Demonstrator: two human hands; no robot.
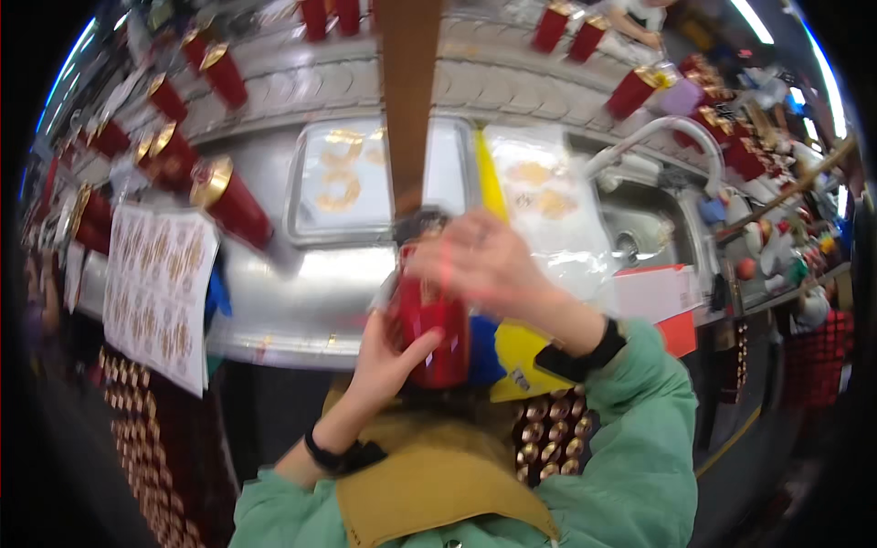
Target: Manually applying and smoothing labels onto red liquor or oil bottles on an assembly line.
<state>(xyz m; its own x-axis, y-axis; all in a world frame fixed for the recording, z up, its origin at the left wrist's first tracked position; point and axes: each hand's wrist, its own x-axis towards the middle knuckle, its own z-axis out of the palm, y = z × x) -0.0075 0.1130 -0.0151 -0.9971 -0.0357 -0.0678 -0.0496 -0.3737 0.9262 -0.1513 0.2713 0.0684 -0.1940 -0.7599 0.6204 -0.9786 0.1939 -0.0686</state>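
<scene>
A shiny red, cylinder-like vessel point(440, 352) stands upright in front of me at the near edge of the metal counter. My left hand point(382, 358) is closed round its left side, the thumb lying across the front. Over the upper front of the vessel is my right hand point(484, 265), its fingers smeared by motion. Whether they pinch anything there is hidden. Just beyond, a shallow metal tray point(294, 196) contains gold cut-out pieces point(336, 183) on a white surface. Right of it, a white sheet point(580, 242) bears more gold patterned pieces point(546, 203).
Printed sheets point(157, 288) overhang the counter at left, beside red vessels with gold tops point(233, 201). A brown post point(409, 100) rises ahead, before a slatted conveyor point(512, 89). At right are a sink point(644, 215), a curved faucet point(690, 126) and a person point(639, 23) farther off.
</scene>
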